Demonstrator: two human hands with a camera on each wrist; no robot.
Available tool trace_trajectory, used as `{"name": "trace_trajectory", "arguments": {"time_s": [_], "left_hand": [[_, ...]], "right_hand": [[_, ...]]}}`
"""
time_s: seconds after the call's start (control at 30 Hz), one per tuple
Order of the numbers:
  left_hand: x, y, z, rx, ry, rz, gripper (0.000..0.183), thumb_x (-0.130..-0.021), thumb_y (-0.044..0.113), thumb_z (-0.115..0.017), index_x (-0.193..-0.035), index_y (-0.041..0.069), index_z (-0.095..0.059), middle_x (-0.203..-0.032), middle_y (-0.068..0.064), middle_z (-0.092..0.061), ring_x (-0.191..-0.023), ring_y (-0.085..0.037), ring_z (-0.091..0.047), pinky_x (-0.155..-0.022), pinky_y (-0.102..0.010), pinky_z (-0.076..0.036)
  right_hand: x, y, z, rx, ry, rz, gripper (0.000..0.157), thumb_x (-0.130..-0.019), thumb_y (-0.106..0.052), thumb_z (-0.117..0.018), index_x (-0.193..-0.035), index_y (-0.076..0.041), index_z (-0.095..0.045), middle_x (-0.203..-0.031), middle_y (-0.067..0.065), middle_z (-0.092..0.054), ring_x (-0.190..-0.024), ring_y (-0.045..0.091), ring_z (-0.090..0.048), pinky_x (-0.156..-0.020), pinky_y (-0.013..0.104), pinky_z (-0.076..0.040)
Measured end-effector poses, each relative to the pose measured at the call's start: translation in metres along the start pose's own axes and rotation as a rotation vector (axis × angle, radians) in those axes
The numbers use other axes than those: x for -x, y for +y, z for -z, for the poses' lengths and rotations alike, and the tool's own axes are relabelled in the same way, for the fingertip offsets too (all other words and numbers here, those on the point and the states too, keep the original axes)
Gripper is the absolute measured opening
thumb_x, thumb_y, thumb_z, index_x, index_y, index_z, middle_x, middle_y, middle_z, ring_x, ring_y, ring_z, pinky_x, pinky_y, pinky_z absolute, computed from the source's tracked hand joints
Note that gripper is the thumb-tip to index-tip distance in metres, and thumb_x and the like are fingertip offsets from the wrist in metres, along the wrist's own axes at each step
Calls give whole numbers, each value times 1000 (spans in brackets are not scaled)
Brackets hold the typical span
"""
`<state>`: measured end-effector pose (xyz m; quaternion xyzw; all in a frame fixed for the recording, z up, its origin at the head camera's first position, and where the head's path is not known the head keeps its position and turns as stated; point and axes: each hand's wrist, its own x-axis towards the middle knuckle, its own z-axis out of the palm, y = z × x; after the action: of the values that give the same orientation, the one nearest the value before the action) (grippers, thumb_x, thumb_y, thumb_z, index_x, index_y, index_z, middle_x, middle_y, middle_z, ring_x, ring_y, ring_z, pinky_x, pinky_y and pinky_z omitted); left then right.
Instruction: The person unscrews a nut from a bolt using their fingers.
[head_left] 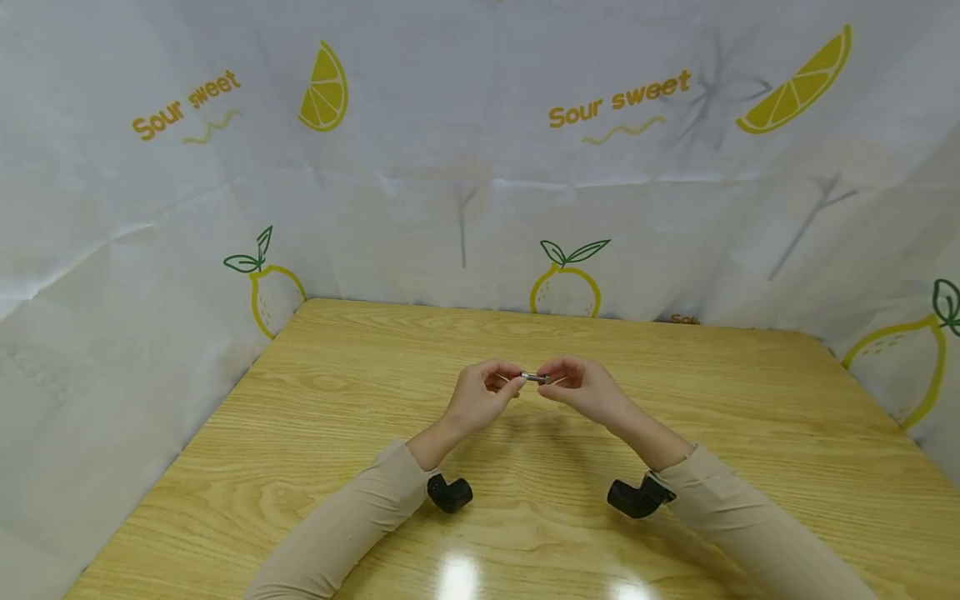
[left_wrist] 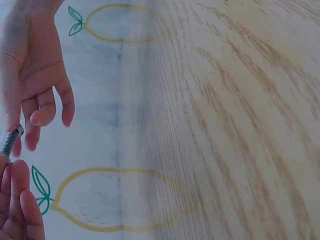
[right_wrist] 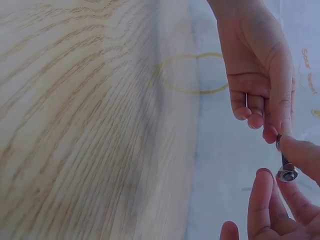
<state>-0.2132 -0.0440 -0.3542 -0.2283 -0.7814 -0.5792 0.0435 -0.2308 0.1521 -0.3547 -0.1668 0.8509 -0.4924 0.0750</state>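
Note:
A small metal bolt (head_left: pixel 534 377) with a threaded shank is held level between two hands above the table. My left hand (head_left: pixel 480 393) pinches its left end between thumb and fingers. At the other end, my right hand (head_left: pixel 591 392) has thumb and fingertips around a nut (right_wrist: pixel 288 175). Bare thread of the bolt (left_wrist: pixel 8 144) shows between the hands in the left wrist view. The end of the bolt inside the left fingertips is mostly hidden. The other fingers of both hands are loosely bent.
The wood-grain table (head_left: pixel 360 367) lies beneath both hands. Behind it hangs a pale cloth (head_left: pixel 420 225) printed with lemons and lettering. Black wrist devices (head_left: pixel 450 493) stick out from both beige sleeves (head_left: pixel 352 521), low over the tabletop.

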Motion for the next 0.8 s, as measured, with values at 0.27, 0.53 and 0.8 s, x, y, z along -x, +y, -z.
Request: {"name": "trace_trajectory", "arguments": {"time_s": [0.27,0.53,0.8], "left_hand": [[-10,-31,-6,15,10,10,18,-90,5,-60,-104,-6,-65,-94,-24,-66,-80,-42,-64,-60,-14,-49],[-11,-37,-6,47,6,-1,18,-90,10,-62,-103,-1,-67,-91,-20,-67,-81,-42,-63,-61,-18,-51],[-11,-38,-5,40,1,3,17,-91,10,-61,-103,-1,-66,-92,-19,-66,-81,-42,-64,-61,-19,-52]], "right_hand": [[0,-1,0,14,-22,-32,39,-96,-28,-53,-118,4,-58,-104,19,-67,-96,31,-63,-91,49,-48],[1,-3,1,-50,22,-2,34,-87,-15,-66,-115,2,-56,-107,19,-61,-87,14,-64,-81,38,-54],[1,-2,0,1,-28,-36,38,-96,-28,-53,-118,2,-58,-107,23,-65,-93,26,-65,-92,51,-47]]}}
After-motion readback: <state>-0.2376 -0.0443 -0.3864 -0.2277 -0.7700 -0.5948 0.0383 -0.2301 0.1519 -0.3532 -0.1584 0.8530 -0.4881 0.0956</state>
